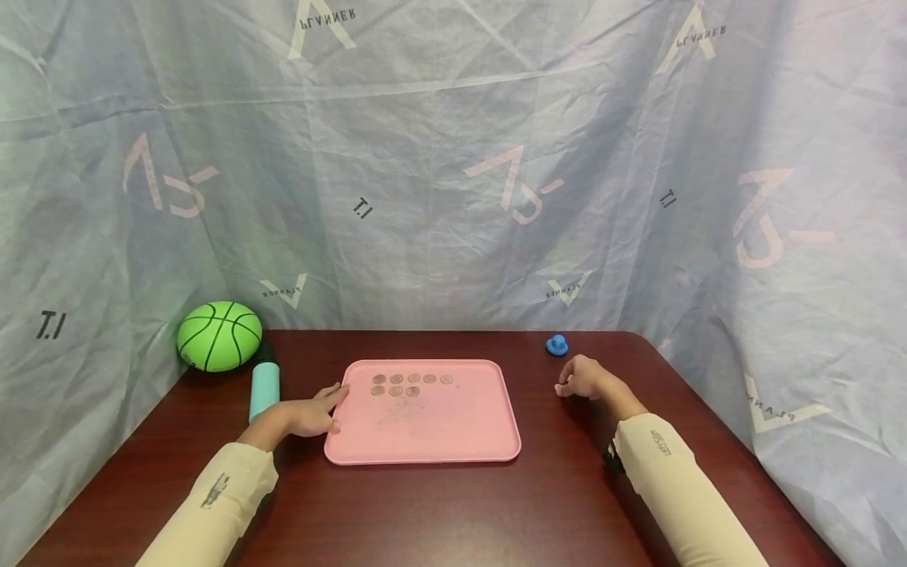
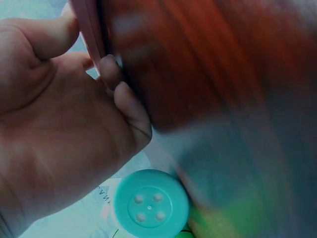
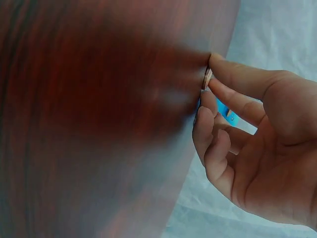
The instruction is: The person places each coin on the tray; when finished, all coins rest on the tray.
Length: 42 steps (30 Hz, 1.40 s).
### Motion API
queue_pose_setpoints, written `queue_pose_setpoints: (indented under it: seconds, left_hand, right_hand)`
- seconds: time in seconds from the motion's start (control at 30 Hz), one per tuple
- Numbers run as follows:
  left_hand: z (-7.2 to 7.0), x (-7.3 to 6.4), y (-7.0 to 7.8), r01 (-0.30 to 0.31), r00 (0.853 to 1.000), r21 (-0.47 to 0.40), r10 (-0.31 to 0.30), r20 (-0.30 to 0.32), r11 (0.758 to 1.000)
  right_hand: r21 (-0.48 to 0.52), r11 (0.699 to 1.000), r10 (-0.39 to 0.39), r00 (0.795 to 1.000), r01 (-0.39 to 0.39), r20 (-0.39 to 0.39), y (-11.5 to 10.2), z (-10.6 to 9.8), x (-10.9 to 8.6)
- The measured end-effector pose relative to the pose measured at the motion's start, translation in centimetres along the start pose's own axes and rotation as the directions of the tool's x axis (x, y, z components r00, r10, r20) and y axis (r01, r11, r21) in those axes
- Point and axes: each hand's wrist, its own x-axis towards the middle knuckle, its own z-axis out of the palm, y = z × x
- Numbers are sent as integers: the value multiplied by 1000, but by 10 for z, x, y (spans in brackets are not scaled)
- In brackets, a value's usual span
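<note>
Coppery coins [image 1: 414,379] lie in two rows in the upper left part of a pink tray [image 1: 460,425]. At the tray's left edge is my left hand [image 1: 312,416], its thumb and fingers gripping the rim; the left wrist view shows the rim [image 2: 89,34] edge-on beside the thumb. Right of the tray, my right hand [image 1: 583,378] is low over the table. Between its thumb and fingertips a coin [image 3: 207,79] stands on edge, pinched at the table surface, as the right wrist view shows. Part of that coin is hidden by the fingers.
A blue rubber duck [image 1: 557,345] sits just beyond my right hand. At the left stand a green basketball [image 1: 220,336] and a turquoise cylinder [image 1: 265,387] lying near my left wrist. Grey cloth [image 1: 425,260] hangs around the dark red wooden table [image 1: 453,512].
</note>
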Motion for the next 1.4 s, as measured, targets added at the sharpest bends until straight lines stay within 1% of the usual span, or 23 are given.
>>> queue_pose_setpoints:
  seconds: [0.17,0.27,0.33,0.4,0.5,0.6,0.63,0.73,0.97,1.07,1.17,1.27,1.4]
  left_hand:
    - [0,0,0,4,1000,-3,-4,-4,1000]
    - [0,0,0,3,1000,-4,-3,3,1000]
    - [1,0,0,3,1000,-4,-3,2,1000]
    - [1,-1,0,4,1000,-4,-4,5,1000]
    - [0,-1,-1,-2,1000,-3,2,10,1000]
    - [0,-2,0,-4,1000,-7,4,20,1000]
    - [0,-1,0,-7,1000,-7,7,21,1000]
    - [0,-1,0,-2,1000,-11,2,14,1000]
    - [0,-1,1,10,1000,-1,-10,-1,1000]
    - [-1,-1,2,12,1000,4,-12,-7,1000]
    - [-1,-1,2,11,1000,11,-11,-5,1000]
    - [0,-1,1,14,1000,7,-14,-7,1000]
    - [1,-1,1,12,1000,1,-12,-7,1000]
  right_hand:
    - [7,1000,10,1000,-11,15,-3,-2,1]
    - [33,999,6,999,-7,44,-2,-2,0]
    - [44,999,-21,998,19,58,-1,-3,-2]
    - [51,996,-73,995,69,67,0,-4,-3]
    - [62,992,-116,991,112,59,3,-4,-3]
    - [97,991,-95,994,90,54,3,-2,-2]
    - [109,992,-67,996,61,52,3,-1,-1]
    - [111,993,-47,998,41,51,1,1,-2]
    - [117,993,-35,995,23,96,-3,0,-7]
    - [90,996,-32,995,24,91,-6,0,-9]
    - [18,999,-39,997,38,68,-11,2,-11]
    - [-59,995,-80,996,82,40,-16,3,-12]
    - [-103,986,-132,991,134,21,-19,5,-13]
